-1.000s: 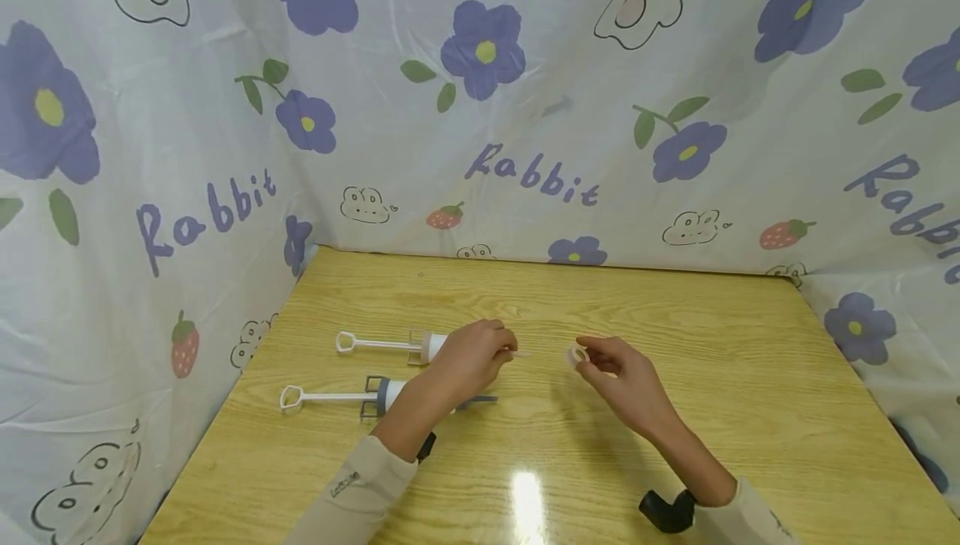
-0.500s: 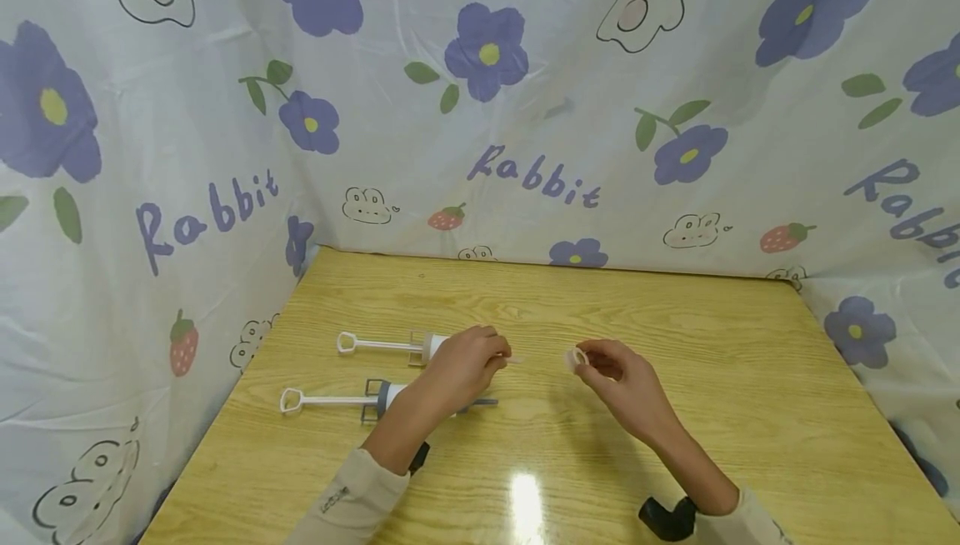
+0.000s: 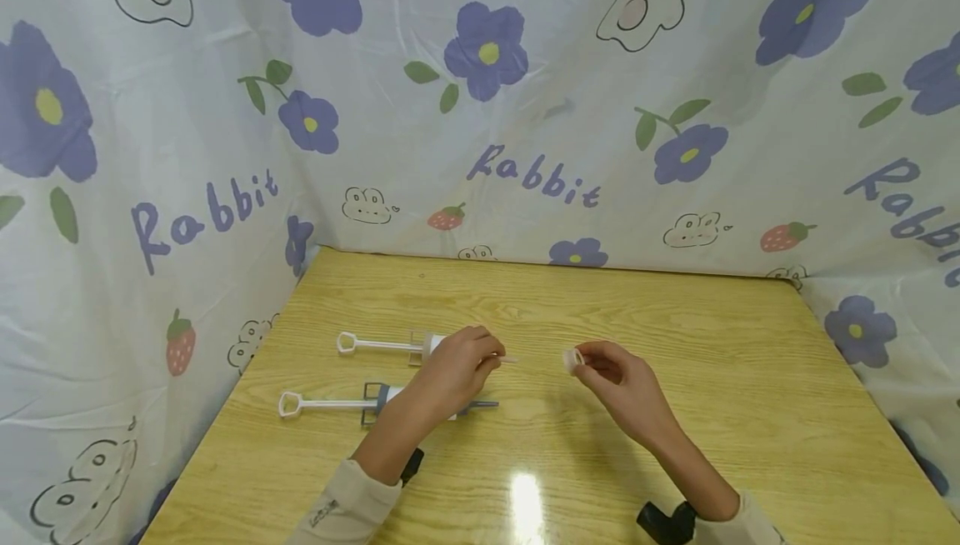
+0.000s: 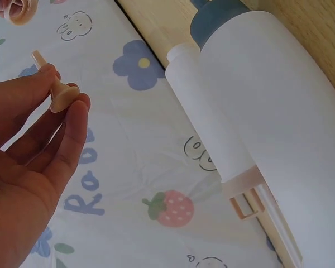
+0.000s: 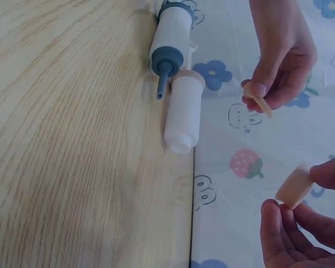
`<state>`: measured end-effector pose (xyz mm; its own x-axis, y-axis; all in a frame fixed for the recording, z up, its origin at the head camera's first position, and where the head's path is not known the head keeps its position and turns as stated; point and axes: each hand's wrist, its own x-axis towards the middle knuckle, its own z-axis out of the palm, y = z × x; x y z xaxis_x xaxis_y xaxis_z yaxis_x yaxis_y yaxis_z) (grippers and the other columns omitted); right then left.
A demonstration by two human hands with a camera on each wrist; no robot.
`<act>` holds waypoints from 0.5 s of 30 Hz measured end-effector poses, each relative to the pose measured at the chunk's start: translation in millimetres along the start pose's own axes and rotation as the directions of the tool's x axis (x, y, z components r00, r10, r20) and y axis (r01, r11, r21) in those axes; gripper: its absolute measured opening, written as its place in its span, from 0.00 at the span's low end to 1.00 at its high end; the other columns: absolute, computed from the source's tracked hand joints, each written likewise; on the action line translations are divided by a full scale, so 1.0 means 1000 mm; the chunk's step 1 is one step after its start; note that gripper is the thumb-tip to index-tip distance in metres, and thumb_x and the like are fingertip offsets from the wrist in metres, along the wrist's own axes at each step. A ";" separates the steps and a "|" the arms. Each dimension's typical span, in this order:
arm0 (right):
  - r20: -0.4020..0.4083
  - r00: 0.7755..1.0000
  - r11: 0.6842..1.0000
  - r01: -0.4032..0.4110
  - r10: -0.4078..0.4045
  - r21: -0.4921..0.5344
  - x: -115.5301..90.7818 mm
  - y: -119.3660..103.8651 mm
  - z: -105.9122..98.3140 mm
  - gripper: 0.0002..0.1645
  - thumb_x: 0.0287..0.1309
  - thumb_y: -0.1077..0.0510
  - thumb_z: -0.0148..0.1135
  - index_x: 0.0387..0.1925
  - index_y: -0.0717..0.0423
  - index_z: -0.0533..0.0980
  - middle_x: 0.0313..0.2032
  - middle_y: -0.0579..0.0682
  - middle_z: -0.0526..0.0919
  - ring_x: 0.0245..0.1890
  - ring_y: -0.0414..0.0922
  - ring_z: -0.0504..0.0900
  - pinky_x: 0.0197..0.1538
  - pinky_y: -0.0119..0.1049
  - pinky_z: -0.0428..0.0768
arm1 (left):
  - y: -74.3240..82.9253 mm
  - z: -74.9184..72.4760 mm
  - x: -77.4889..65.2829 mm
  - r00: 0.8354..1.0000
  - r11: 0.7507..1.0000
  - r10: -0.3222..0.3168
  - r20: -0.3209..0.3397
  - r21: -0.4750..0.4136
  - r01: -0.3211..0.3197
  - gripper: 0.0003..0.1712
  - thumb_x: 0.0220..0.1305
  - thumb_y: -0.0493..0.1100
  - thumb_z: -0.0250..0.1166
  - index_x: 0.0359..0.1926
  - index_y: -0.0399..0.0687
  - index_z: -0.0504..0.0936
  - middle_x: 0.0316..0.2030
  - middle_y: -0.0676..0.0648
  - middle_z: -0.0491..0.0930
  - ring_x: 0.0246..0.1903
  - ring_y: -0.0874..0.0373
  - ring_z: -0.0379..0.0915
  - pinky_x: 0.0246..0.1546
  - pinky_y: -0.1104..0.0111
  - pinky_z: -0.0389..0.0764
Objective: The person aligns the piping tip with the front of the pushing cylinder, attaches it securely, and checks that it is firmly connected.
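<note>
My left hand [image 3: 457, 366] pinches a small beige nozzle [image 4: 62, 94] between thumb and fingers, its thin tip pointing toward the other hand. A beige ring-shaped collar [image 5: 295, 187] is held by the thumb and fingertips of my right hand [image 3: 626, 382]. Both parts are above the table, with a gap between them. Behind my left forearm lies a large syringe with a white barrel [image 5: 183, 111] and beige flange; its front end has no nozzle on it. Nearer me is a second syringe [image 5: 172, 33] with blue-grey fittings and a long blue-grey nozzle [image 3: 483, 404].
Both syringes lie on the left of the wood-grain table [image 3: 675, 320], their white plunger handles [image 3: 290, 404] pointing left. A printed white cloth [image 3: 525, 137] hangs behind the table and along its sides. Glare shows near the front.
My left hand has shifted slightly left with the nozzle, widening the gap to the collar. The collar has turned a little in my right fingers, which stay nearly in place.
</note>
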<state>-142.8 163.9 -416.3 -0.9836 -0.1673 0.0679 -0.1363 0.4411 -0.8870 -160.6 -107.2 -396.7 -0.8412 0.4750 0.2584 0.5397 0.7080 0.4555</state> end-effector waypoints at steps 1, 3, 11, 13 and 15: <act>0.001 1.000 1.000 0.002 -0.002 0.004 0.000 0.000 0.000 0.23 0.71 0.45 0.64 0.61 0.52 0.79 0.50 0.50 0.86 0.50 0.43 0.85 0.53 0.29 0.83 | 0.000 0.000 -0.001 1.000 1.000 0.001 -0.002 0.002 -0.001 0.07 0.71 0.36 0.66 0.46 0.43 0.88 0.44 0.50 0.85 0.45 0.54 0.82 0.45 0.64 0.85; 0.002 1.000 1.000 0.006 -0.006 0.012 -0.001 -0.001 0.000 0.23 0.71 0.45 0.64 0.61 0.52 0.79 0.50 0.50 0.86 0.50 0.43 0.85 0.53 0.29 0.83 | 0.000 -0.001 -0.002 1.000 1.000 0.002 -0.010 -0.002 -0.002 0.07 0.71 0.36 0.66 0.47 0.43 0.88 0.44 0.50 0.85 0.45 0.54 0.82 0.46 0.64 0.86; 0.008 1.000 0.999 0.021 -0.021 0.025 -0.003 -0.004 -0.001 0.23 0.72 0.45 0.64 0.61 0.51 0.79 0.48 0.49 0.88 0.50 0.43 0.86 0.55 0.29 0.82 | 0.000 -0.002 -0.008 0.999 1.000 0.002 -0.035 0.012 -0.001 0.08 0.72 0.38 0.65 0.46 0.43 0.88 0.42 0.51 0.85 0.44 0.55 0.82 0.45 0.65 0.86; 0.007 1.000 0.999 0.021 -0.021 0.028 -0.004 -0.005 -0.001 0.23 0.72 0.45 0.64 0.61 0.52 0.79 0.48 0.49 0.88 0.50 0.43 0.86 0.55 0.29 0.82 | 0.000 -0.003 -0.009 0.999 1.000 0.005 -0.043 0.012 -0.004 0.07 0.71 0.37 0.66 0.46 0.43 0.89 0.42 0.50 0.85 0.44 0.55 0.82 0.45 0.65 0.86; 0.006 1.000 0.999 0.019 -0.019 0.031 -0.004 -0.005 -0.001 0.23 0.71 0.45 0.64 0.61 0.51 0.79 0.48 0.49 0.88 0.50 0.43 0.86 0.55 0.28 0.82 | 0.001 -0.004 -0.009 0.999 1.000 -0.003 -0.042 0.000 0.003 0.08 0.71 0.37 0.66 0.46 0.42 0.88 0.43 0.50 0.85 0.44 0.55 0.82 0.45 0.65 0.86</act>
<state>-138.5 162.7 -411.9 -0.9800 -0.1813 0.0819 -0.1511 0.4103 -0.8993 -152.4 -113.2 -395.8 -0.8433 0.4505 0.2930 0.5374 0.7093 0.4561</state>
